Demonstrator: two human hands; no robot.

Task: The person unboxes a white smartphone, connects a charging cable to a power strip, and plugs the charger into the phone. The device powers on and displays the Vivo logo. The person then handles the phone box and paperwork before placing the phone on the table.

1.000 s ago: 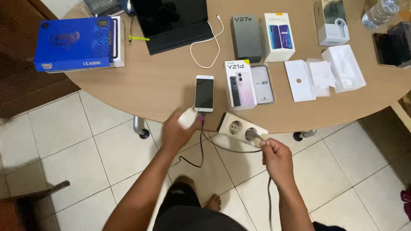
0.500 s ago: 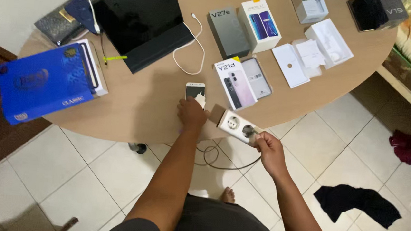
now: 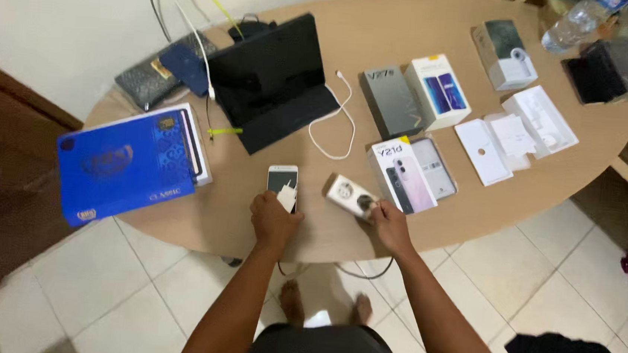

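A: How many views?
B: One, head-worn, looking steeply down from standing height, facing 12 o'clock across the table (image 3: 250,227).
A: Range?
B: Medium. Whole tabletop in frame, floor (image 3: 117,303) at 6, wall (image 3: 65,22) at 11.

Round table (image 3: 264,236) standing on tiled floor (image 3: 133,289); phone (image 3: 282,179) lying near the near edge, left hand (image 3: 273,218) resting just nearside of it, a charger plug (image 3: 287,195) between them; socket strip (image 3: 351,196) lying right of the phone, right hand (image 3: 388,227) touching its near-right end; phone boxes (image 3: 404,172) sitting right of the strip; tablet (image 3: 273,80) lying farther back; book (image 3: 124,165) lying at far left.
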